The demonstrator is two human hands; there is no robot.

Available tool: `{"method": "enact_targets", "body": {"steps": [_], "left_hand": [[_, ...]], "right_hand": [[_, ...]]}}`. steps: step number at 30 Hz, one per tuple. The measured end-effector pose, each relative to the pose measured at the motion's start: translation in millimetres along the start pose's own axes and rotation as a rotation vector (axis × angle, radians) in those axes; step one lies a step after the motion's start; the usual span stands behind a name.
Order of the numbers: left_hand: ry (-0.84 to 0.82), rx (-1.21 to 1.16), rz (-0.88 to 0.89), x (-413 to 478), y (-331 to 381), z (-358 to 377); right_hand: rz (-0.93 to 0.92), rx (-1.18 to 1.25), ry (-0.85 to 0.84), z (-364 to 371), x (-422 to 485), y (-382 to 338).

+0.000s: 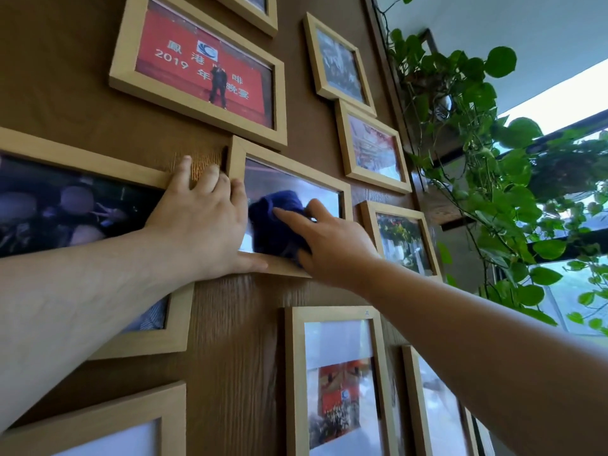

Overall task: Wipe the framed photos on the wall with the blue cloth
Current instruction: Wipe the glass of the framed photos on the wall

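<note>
A brown wood-grain wall [237,340] carries several photos in light wooden frames. My right hand [332,245] presses a bunched blue cloth [274,222] against the glass of the middle frame [296,169]. My left hand [204,222] lies flat over that frame's left edge, fingers spread, thumb along its bottom rail. The cloth covers the lower left part of the glass. Above it hangs a frame with a red photo [200,70], and to the left a large dark photo [75,205].
More frames hang to the right [373,146], right of the wiped frame [401,238], and below [335,383]. A leafy green trailing plant [477,136] hangs at the wall's right end beside a window [566,284].
</note>
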State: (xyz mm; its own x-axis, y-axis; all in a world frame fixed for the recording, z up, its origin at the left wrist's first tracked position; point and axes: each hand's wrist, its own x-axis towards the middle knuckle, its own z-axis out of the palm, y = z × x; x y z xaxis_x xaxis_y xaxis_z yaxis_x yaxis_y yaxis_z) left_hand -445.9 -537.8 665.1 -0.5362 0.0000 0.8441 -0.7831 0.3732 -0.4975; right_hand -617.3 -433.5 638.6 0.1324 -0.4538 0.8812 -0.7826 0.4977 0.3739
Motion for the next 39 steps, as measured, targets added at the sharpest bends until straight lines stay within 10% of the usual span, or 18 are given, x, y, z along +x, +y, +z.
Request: {"method": "enact_targets", "body": {"steps": [7, 21, 39], "left_hand": [[0.027, -0.034, -0.009, -1.5, -0.9, 3.5], [0.0, 0.07, -0.041, -5.3, 2.6, -2.1], [0.07, -0.111, 0.401, -77.3, 82.8, 6.2]], "right_hand": [[-0.179, -0.091, -0.063, -6.4, -11.0, 8.2], [0.118, -0.183, -0.173, 1.8, -60.0, 54.6], [0.265, 0.139, -0.066, 11.0, -149.6, -28.0]]}}
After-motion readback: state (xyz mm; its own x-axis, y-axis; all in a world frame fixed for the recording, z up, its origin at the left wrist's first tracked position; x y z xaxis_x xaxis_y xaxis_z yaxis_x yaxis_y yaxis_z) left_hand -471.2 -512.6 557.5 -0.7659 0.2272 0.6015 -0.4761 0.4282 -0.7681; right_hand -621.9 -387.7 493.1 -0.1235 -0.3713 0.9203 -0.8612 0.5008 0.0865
